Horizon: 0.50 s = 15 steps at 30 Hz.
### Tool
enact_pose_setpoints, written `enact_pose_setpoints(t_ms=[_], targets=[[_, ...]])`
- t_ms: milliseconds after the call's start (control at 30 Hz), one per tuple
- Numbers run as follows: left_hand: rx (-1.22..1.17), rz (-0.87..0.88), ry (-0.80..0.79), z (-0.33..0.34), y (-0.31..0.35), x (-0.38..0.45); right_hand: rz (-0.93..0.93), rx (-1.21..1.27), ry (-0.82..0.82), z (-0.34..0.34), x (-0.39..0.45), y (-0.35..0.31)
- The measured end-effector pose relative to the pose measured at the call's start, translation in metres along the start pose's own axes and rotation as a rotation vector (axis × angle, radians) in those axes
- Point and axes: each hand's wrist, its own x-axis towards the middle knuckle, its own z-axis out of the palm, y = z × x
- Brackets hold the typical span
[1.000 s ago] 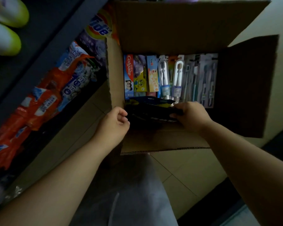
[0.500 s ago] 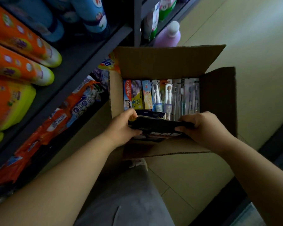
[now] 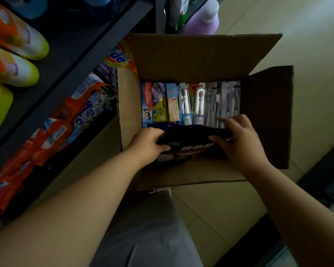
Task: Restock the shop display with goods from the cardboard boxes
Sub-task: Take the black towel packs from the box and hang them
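An open cardboard box [image 3: 201, 54] sits on the floor beside the shelves. Standing in a row inside it are toothpaste cartons [image 3: 158, 102] on the left and blister-packed toothbrushes [image 3: 210, 103] on the right. At the near end of the box lies a stack of dark flat packs [image 3: 189, 134]. My left hand [image 3: 146, 145] grips the stack's left end. My right hand [image 3: 239, 141] grips its right end, thumb underneath and fingers over the top.
Dark shelving [image 3: 69, 60] runs along the left, with orange and blue detergent bags [image 3: 52, 130] on the low shelf and orange-green bottles [image 3: 14, 54] above. A purple bottle [image 3: 202, 22] stands behind the box. Tiled floor [image 3: 307, 35] lies to the right. My grey-trousered knee [image 3: 148, 228] is below.
My left hand moved from the box's edge onto the dark stack and took hold of its left end. The right hand kept its hold. The view shifted a little.
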Motion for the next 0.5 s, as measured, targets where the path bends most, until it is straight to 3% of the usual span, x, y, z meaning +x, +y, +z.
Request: enact_pose_setpoints(t_ms=[100,167,333,500], targets=[[-0.114,-0.044,-0.018,-0.001,-0.005,0.008,0.414,0.571,0.008,0.006,0.008,0.004],[-0.155,-0.065,-0.044,-0.003,-0.010,0.010,0.460,0.786,-0.080,0.013,0.009,0.010],[-0.234,-0.147,-0.023,-0.008,-0.020,0.010,0.403,0.867,-0.164,0.024,0.010,0.013],[-0.339,-0.220,0.092,-0.008,-0.018,0.012,0.399,0.743,-0.088,0.034,0.011,0.007]])
